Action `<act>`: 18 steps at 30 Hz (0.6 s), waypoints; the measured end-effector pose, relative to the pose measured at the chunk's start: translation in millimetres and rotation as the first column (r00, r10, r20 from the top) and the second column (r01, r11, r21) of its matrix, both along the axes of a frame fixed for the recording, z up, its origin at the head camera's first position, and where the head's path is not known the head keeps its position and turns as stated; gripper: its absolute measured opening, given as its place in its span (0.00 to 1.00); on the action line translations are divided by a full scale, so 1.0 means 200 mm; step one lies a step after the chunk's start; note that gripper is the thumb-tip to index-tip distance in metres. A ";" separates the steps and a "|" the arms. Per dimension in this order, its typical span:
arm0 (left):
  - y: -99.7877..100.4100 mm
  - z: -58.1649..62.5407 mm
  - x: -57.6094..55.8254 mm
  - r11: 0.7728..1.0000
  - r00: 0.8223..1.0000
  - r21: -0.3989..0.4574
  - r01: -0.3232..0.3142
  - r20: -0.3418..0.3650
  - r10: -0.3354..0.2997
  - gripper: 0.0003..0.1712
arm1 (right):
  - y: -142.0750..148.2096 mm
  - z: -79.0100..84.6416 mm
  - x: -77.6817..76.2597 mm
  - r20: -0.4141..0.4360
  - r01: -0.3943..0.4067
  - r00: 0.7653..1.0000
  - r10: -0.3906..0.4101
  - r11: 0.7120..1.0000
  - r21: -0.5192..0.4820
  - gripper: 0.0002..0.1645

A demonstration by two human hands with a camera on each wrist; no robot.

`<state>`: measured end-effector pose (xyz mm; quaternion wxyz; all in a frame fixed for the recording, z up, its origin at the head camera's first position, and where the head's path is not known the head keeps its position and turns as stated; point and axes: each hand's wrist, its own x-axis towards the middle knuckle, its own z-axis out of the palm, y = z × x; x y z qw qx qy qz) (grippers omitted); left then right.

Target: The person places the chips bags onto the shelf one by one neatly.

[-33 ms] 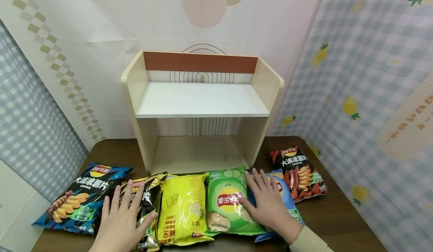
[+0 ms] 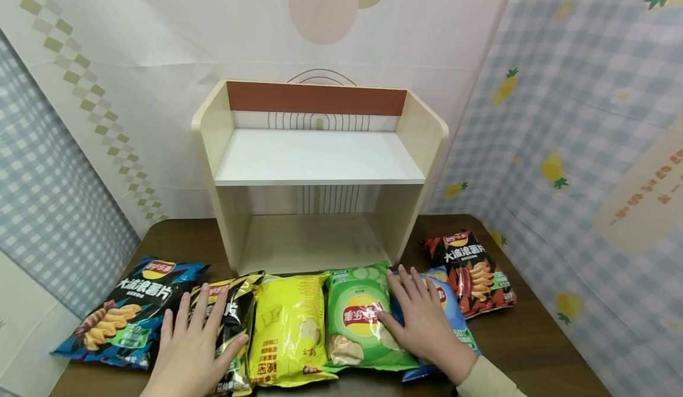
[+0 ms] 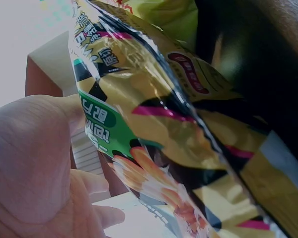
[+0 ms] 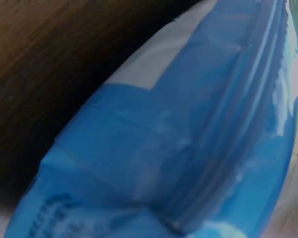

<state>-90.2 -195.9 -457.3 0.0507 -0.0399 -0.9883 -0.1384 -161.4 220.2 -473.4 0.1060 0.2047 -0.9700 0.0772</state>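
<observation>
My left hand (image 2: 189,349) lies with straight, spread fingers over a black-and-gold chip bag (image 2: 240,311). In the left wrist view that bag (image 3: 159,114) stands close beside the palm of the hand (image 3: 30,163). My right hand (image 2: 418,320) rests, fingers extended, on a blue chip bag (image 2: 456,320), its thumb over the edge of a green chip bag (image 2: 357,302). Blue foil of the same bag (image 4: 154,144) fills most of the right wrist view. Between the black-and-gold and green bags is a yellow chip bag (image 2: 288,326).
A two-tier wooden shelf (image 2: 320,157) stands behind the row of bags on a dark brown table (image 2: 539,338). At left lies a black-and-blue chip bag (image 2: 133,302); a black-and-red one (image 2: 472,272) lies at right. Patterned cloth (image 2: 549,118) surrounds the table.
</observation>
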 end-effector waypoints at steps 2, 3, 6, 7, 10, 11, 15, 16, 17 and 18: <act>-0.01 0.00 0.00 1.000 1.000 0.002 0.003 -0.006 -0.003 0.54 | -0.01 0.00 0.00 0.002 0.003 1.000 -0.003 1.000 -0.002 0.48; -0.01 0.00 0.00 1.000 1.000 0.002 0.005 -0.007 -0.005 0.54 | -0.01 0.00 0.00 0.003 0.004 1.000 -0.004 1.000 -0.004 0.48; -0.02 0.01 -0.01 1.000 1.000 0.007 0.010 -0.017 -0.010 0.54 | -0.01 0.00 0.01 0.004 0.010 1.000 -0.010 1.000 -0.014 0.48; -0.02 0.02 -0.01 1.000 1.000 0.009 0.014 -0.019 -0.013 0.54 | -0.01 0.00 0.01 0.000 0.014 1.000 -0.014 1.000 -0.020 0.48; -0.04 0.03 -0.01 1.000 1.000 0.013 0.022 -0.019 -0.022 0.54 | 0.00 0.01 0.01 -0.006 0.029 1.000 -0.030 0.999 -0.027 0.48; -0.04 0.03 -0.02 1.000 1.000 0.013 0.026 -0.017 -0.025 0.54 | 0.01 0.01 0.02 -0.007 0.034 0.999 -0.035 0.999 -0.028 0.48; -0.08 0.05 -0.02 0.999 0.999 0.031 0.041 0.003 -0.041 0.54 | 0.04 0.00 0.04 0.023 0.060 0.998 -0.060 0.998 -0.025 0.48; -0.09 0.06 -0.03 0.998 0.999 0.041 0.045 0.004 -0.045 0.54 | 0.04 0.00 0.04 0.030 0.066 0.997 -0.065 0.997 -0.025 0.48; -0.10 0.08 -0.04 0.998 0.999 0.047 0.047 0.009 -0.048 0.55 | 0.05 0.00 0.04 0.034 0.071 0.997 -0.071 0.997 -0.027 0.48; -0.10 0.10 -0.05 0.997 0.999 0.057 0.051 0.010 -0.051 0.55 | 0.06 0.00 0.05 0.035 0.078 0.996 -0.077 0.997 -0.028 0.48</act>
